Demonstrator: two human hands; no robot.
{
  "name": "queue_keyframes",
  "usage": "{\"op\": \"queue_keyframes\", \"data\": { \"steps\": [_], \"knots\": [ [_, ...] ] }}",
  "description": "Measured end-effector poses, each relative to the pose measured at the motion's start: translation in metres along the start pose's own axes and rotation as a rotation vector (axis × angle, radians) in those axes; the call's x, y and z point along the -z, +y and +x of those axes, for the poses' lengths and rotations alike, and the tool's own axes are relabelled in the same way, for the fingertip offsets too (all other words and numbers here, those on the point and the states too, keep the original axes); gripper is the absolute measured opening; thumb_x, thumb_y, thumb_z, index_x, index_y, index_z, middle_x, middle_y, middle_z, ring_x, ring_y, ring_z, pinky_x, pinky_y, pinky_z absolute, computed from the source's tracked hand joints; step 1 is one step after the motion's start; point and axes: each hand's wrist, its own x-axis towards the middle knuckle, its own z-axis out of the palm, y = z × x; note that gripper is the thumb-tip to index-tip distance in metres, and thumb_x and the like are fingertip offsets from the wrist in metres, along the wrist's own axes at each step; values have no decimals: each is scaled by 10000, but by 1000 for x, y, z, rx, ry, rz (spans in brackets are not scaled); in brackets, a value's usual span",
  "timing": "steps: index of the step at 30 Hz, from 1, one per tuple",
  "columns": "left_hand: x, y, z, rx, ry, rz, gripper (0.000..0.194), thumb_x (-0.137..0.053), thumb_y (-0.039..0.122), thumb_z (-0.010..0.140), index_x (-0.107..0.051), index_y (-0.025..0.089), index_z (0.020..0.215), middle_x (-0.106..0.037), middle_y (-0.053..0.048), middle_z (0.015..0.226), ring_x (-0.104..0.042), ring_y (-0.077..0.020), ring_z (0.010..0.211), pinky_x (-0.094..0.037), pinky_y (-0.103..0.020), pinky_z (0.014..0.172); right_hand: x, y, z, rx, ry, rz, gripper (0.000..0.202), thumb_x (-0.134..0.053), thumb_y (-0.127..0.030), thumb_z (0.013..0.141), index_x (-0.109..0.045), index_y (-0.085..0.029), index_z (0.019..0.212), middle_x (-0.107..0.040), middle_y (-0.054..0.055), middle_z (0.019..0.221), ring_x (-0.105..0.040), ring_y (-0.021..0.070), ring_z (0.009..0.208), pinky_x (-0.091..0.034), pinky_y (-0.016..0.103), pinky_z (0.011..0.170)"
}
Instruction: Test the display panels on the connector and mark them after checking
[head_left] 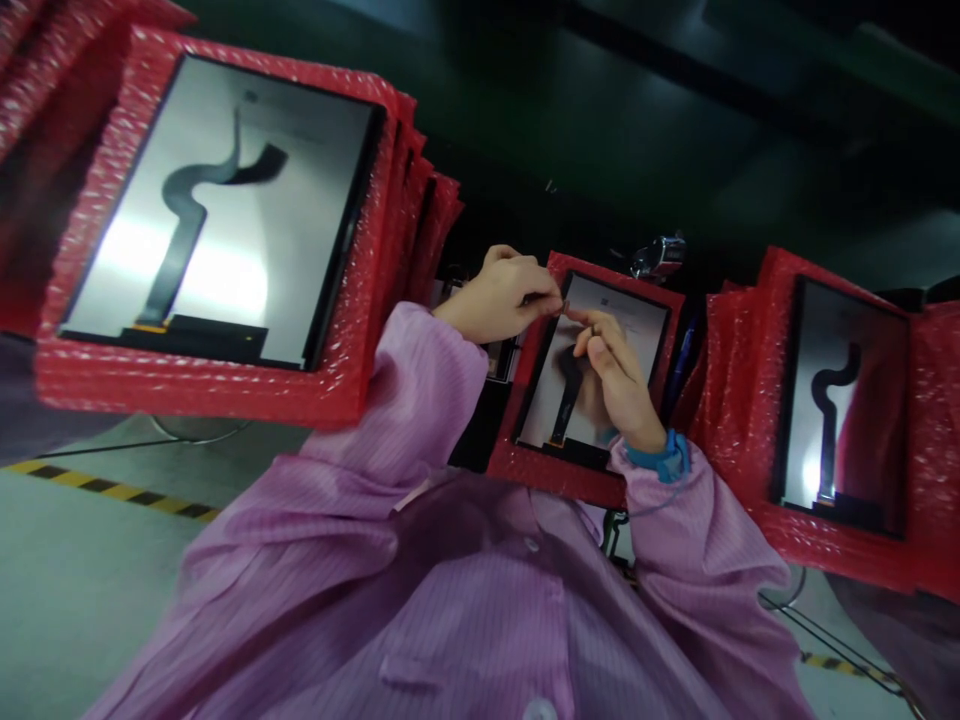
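Note:
A display panel with a silvery back point(622, 325) lies on red bubble wrap point(555, 480) in front of my body, a dark flex cable point(568, 390) on its lower left part. Over the panel's upper left edge, my left hand point(506, 295) is pinched, fingertips close together. My right hand point(619, 380), with a blue band at its wrist, reaches over the panel from the right; its index fingertip meets the left fingertips. Whatever is between the fingertips is too small to make out.
A larger-looking panel point(247, 230) rests on stacked red bubble wrap point(202, 385) at the left. Another panel point(847, 400) lies on red wrap at the right. Beyond the middle panel is a shiny metallic object point(660, 257); a blue pen-like item point(681, 360) lies beside it.

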Motion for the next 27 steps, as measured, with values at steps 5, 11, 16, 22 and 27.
{"op": "queue_keyframes", "data": {
  "steps": [5,11,16,22,27],
  "knots": [
    [0,2,-4,-54,-85,17,230,-523,254,905,-687,202,753,-715,3,794,-624,-197,912,-280,-487,1022,6,1,8,82,-45,-214,386,-350,-478,1036,-557,-225,831,-629,69,1151,-507,239,1153,-385,467,1063],
    [-2,0,-6,-84,-207,61,240,-526,243,898,-702,213,738,-733,-1,828,-607,-195,942,-247,-488,1039,-1,7,8,159,-65,-431,329,-356,-397,1033,-577,-222,863,-609,86,1130,-449,265,1129,-365,482,1027],
    [-1,1,-7,-93,-234,78,261,-519,275,933,-712,220,766,-735,2,847,-596,-194,974,-241,-481,1055,-3,9,8,172,-80,-477,334,-340,-399,1042,-559,-218,867,-602,91,1147,-434,265,1134,-370,475,1020],
    [-1,1,-8,-102,-237,77,265,-512,306,955,-736,248,826,-738,12,845,-598,-189,986,-226,-475,1077,-4,9,8,164,-94,-531,372,-321,-431,1046,-558,-219,853,-593,90,1167,-433,265,1144,-367,481,1031],
    [-2,0,-8,-82,-234,52,251,-539,295,937,-731,241,786,-737,7,836,-605,-204,993,-216,-499,1085,-3,9,9,159,-100,-494,324,-367,-396,1031,-562,-223,837,-595,91,1164,-429,280,1136,-363,509,1024]
  ]
}}
